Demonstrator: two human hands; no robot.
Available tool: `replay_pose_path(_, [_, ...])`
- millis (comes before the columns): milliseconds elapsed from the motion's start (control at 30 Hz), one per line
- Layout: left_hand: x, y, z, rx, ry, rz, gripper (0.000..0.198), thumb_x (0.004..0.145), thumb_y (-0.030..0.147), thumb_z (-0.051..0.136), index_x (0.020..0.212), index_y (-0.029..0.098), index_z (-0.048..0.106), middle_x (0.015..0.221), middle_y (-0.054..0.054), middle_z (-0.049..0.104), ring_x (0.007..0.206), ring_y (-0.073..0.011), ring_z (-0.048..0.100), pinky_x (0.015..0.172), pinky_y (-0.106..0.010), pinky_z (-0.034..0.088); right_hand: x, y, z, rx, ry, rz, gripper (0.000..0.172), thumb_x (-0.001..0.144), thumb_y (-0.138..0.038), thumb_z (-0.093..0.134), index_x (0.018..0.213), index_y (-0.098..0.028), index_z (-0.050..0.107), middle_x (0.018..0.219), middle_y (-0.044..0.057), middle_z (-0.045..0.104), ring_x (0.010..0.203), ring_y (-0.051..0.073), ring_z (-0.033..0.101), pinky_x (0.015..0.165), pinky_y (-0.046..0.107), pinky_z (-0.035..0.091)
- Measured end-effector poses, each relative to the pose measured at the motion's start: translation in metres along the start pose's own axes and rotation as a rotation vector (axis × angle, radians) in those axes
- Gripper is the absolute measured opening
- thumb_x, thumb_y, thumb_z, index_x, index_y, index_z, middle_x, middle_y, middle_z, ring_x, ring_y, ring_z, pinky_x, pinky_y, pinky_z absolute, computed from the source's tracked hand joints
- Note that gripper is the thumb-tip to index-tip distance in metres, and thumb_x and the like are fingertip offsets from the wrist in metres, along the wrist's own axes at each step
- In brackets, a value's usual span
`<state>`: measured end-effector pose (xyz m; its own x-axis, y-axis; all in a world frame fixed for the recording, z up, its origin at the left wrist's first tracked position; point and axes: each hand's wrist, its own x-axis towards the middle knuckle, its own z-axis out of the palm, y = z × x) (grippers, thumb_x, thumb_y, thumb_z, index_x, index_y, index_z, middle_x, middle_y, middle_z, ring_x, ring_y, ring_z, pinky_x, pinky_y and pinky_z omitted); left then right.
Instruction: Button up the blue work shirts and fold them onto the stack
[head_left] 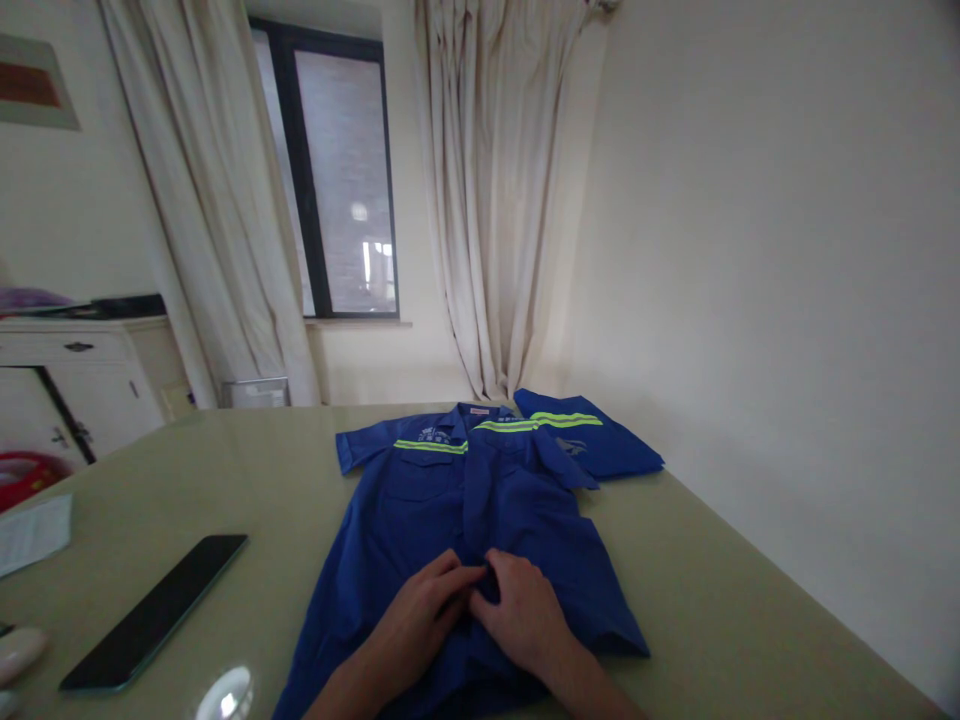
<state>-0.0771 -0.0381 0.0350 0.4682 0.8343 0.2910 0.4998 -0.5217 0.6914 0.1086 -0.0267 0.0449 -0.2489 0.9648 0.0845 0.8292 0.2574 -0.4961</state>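
A blue short-sleeved work shirt (pixel 420 515) lies face up on the table, its collar at the far end. Yellow-green reflective stripes cross its chest, and pale lettering shows above the pocket. Over the lower front placket, my left hand (pixel 431 600) and my right hand (pixel 521 605) meet with fingertips close together. Both are closed in a pinch on the shirt's front edge. Whatever button or buttonhole lies between the fingers is hidden by them.
Behind the shirt's right shoulder lies a folded blue garment (pixel 615 440) with matching stripes, near the wall. On the left are a dark flat tablet-like slab (pixel 161 610), a paper sheet (pixel 34 535) and a white rounded object (pixel 19 655). The table (pixel 750 610) meets the wall on the right.
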Motion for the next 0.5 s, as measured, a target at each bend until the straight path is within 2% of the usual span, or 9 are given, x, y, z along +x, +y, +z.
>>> replay_pose_path(100, [0.002, -0.003, 0.000, 0.012, 0.020, -0.063, 0.034, 0.088, 0.006, 0.053, 0.109, 0.029, 0.070, 0.103, -0.001, 0.066, 0.094, -0.0163, 0.065, 0.085, -0.025, 0.050, 0.006, 0.005, -0.003, 0.137, -0.006, -0.011, 0.020, 0.081, -0.021, 0.057, 0.094, -0.022, 0.071, 0.092, 0.007, 0.075, 0.089, 0.024, 0.068, 0.076, 0.030, 0.042])
replay_pose_path(167, [0.003, -0.007, -0.001, 0.030, 0.065, -0.104, 0.025, 0.086, 0.006, 0.056, 0.095, 0.025, 0.069, 0.096, 0.000, 0.066, 0.086, -0.0161, 0.065, 0.079, -0.025, 0.049, 0.011, 0.007, -0.006, 0.275, 0.030, -0.039, 0.019, 0.080, -0.017, 0.052, 0.087, -0.022, 0.069, 0.082, 0.004, 0.072, 0.080, 0.021, 0.064, 0.072, 0.028, 0.040])
replay_pose_path(267, [0.006, -0.010, -0.004, 0.030, 0.163, -0.122, 0.017, 0.090, 0.011, 0.055, 0.087, 0.023, 0.066, 0.090, -0.001, 0.066, 0.084, -0.0174, 0.064, 0.077, -0.027, 0.048, 0.017, 0.009, -0.007, 0.479, 0.113, -0.093, 0.016, 0.088, -0.025, 0.050, 0.085, -0.021, 0.065, 0.079, 0.002, 0.066, 0.076, 0.019, 0.059, 0.070, 0.028, 0.039])
replay_pose_path(333, [0.008, -0.010, -0.007, 0.015, 0.235, -0.131, 0.014, 0.094, 0.018, 0.055, 0.089, 0.023, 0.067, 0.088, -0.001, 0.067, 0.083, -0.0183, 0.064, 0.078, -0.029, 0.048, 0.020, 0.011, -0.006, 0.568, 0.161, -0.113, 0.021, 0.092, -0.037, 0.052, 0.084, -0.021, 0.062, 0.078, 0.001, 0.062, 0.076, 0.019, 0.056, 0.070, 0.028, 0.039])
replay_pose_path(433, [0.010, -0.008, -0.010, -0.008, 0.321, -0.145, 0.013, 0.096, 0.026, 0.057, 0.091, 0.023, 0.068, 0.088, -0.002, 0.068, 0.083, -0.0192, 0.063, 0.078, -0.030, 0.048, 0.020, 0.012, -0.004, 0.628, 0.202, -0.130, 0.029, 0.093, -0.046, 0.056, 0.080, -0.020, 0.060, 0.075, 0.000, 0.058, 0.072, 0.018, 0.053, 0.068, 0.027, 0.038])
replay_pose_path(500, [0.010, -0.007, -0.010, -0.033, 0.326, -0.139, 0.012, 0.095, 0.026, 0.058, 0.092, 0.023, 0.069, 0.090, -0.002, 0.068, 0.085, -0.0195, 0.064, 0.079, -0.030, 0.048, 0.019, 0.012, -0.003, 0.645, 0.226, -0.136, 0.030, 0.093, -0.046, 0.058, 0.079, -0.020, 0.060, 0.074, -0.001, 0.056, 0.071, 0.017, 0.052, 0.067, 0.027, 0.038])
